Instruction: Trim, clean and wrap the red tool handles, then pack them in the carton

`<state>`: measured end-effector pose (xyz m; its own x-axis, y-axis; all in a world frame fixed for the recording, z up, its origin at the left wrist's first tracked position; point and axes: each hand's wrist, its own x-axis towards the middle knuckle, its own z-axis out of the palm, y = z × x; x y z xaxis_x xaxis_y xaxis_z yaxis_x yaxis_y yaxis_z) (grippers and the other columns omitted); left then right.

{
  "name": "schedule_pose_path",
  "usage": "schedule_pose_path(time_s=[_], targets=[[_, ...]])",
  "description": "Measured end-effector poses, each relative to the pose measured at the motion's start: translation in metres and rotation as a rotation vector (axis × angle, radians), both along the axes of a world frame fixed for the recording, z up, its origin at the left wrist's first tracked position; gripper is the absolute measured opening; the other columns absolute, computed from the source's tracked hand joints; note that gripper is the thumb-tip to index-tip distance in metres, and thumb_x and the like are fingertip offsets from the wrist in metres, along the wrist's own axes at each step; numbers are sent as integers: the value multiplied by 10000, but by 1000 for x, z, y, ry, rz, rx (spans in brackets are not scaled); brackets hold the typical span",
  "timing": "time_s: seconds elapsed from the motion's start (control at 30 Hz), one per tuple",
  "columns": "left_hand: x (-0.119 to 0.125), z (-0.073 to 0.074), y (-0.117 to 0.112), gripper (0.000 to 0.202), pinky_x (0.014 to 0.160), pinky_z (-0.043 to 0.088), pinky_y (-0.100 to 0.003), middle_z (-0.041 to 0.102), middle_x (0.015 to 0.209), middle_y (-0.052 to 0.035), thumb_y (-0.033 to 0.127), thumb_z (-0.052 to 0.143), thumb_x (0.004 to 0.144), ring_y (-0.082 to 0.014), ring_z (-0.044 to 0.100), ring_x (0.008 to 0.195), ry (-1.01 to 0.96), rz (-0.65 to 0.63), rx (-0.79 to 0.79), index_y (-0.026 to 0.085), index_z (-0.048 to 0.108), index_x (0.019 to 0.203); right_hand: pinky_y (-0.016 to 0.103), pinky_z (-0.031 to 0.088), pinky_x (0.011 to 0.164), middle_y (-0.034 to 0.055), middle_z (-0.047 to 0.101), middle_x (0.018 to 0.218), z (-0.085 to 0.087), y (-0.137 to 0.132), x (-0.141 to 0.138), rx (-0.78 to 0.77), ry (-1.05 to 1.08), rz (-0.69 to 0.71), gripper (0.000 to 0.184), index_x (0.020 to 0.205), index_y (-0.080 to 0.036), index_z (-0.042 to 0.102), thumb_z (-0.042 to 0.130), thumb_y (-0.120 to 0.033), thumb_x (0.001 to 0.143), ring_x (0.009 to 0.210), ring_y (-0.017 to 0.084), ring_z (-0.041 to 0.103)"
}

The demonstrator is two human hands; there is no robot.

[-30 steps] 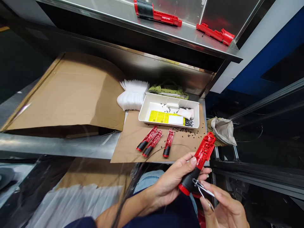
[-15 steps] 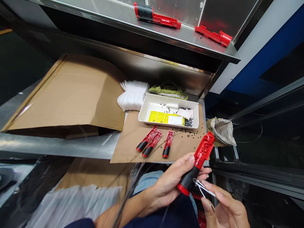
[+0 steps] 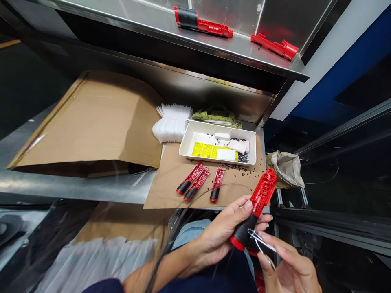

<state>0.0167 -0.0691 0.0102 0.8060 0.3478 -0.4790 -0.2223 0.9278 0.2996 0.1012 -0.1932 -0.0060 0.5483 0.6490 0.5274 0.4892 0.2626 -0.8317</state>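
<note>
Far left of the grip: folded cardboard sheet (image 3: 88,126) on the steel bench (image 3: 76,185). Below it and left of the hands, pleated white sheets (image 3: 94,264) lie on more cardboard. Up and left of the grip, a bundle of white paper strips (image 3: 171,128) sits beside a white plastic tray (image 3: 198,127), with a green printed bag (image 3: 216,118) behind the tray. In the tray: a yellow printed label sheet (image 3: 210,150) and small black bits (image 3: 242,158). More black bits are scattered on the brown paper sheet (image 3: 165,187) under the tray.

Directly ahead of the grip on that paper: three red-and-black handles (image 3: 197,183), side by side, black ends toward the person.

At the grip: left hand (image 3: 220,238) closed around the black end of a fourth red-and-black handle (image 3: 262,194), the red ribbed part pointing up and away. Right hand (image 3: 290,266) pinches small metal tweezers (image 3: 262,244) between thumb and fingers; the tips sit at the black end of the held handle. Whether they clamp something there: cannot tell, too small.

Right of the grip: crumpled paper bag (image 3: 287,169) at the bench edge. High above the grip, a steel shelf (image 3: 214,47) carries two more red pieces (image 3: 275,46), one with a black section (image 3: 186,17).
</note>
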Motion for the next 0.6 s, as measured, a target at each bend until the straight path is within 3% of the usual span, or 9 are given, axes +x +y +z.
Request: schedule_pose_path(time_s=[0.13, 0.37, 0.6], targets=[[-1, 2, 0, 359, 790, 578, -212, 761, 955, -117, 361, 769, 808, -168, 744, 868, -1, 0, 2, 132, 658, 1060, 326, 677, 700, 91, 772, 1021, 1, -7, 21, -10, -109, 134, 448, 1160, -180, 606, 732, 3, 771, 849, 263, 766], [-1, -1, 0, 393, 767, 573, -207, 762, 967, -128, 388, 764, 808, -163, 745, 843, -14, -26, 8, 140, 649, 1089, 318, 675, 703, 68, 778, 933, -4, -1, 3, 11, -59, -27, 286, 1076, -183, 627, 729, -89, 826, 835, 242, 769], [-3, -4, -2, 413, 807, 563, -220, 754, 987, -127, 387, 768, 805, -178, 735, 906, -21, -23, 25, 134, 652, 1111, 344, 676, 701, 80, 781, 973, -6, -3, 9, 24, -104, 54, 436, 1135, -167, 626, 719, 21, 753, 847, 271, 766]])
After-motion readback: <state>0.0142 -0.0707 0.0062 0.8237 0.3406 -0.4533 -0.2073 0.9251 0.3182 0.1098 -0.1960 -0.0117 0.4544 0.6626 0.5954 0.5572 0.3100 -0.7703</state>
